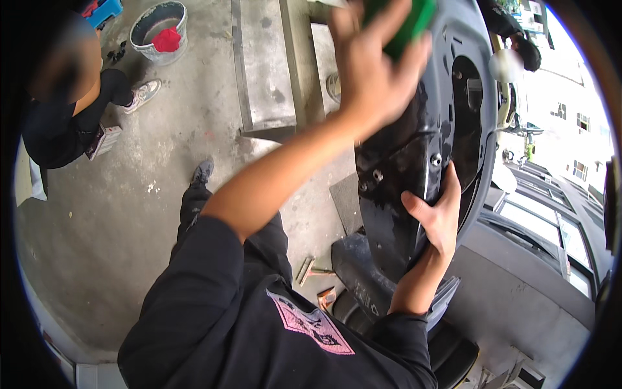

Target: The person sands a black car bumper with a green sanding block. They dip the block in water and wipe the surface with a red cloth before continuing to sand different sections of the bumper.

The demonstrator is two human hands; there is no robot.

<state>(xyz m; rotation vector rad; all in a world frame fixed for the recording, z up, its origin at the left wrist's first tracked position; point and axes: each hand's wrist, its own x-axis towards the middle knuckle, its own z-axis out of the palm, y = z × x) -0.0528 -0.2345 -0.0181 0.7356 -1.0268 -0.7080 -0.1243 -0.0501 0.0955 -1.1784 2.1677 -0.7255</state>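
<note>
My left hand [379,78], blurred by motion, is raised at the top and closed round a green block [411,26]. It is over the upper part of a large glossy black car body panel [395,214], which stands upright on my right. The panel has metal studs and a long oval cut-out [468,110]. Lower down, my right hand [440,217] grips the panel beside the cut-out, thumb on the near face and fingers along the inner edge. Some of its fingertips are hidden.
A grey bucket [144,26] with a red cloth [167,40] stands at the far left. A person [65,123] sits near it. A metal beam [301,58] lies ahead. A squeegee-like tool [306,271] and dark car parts [359,259] are near my legs.
</note>
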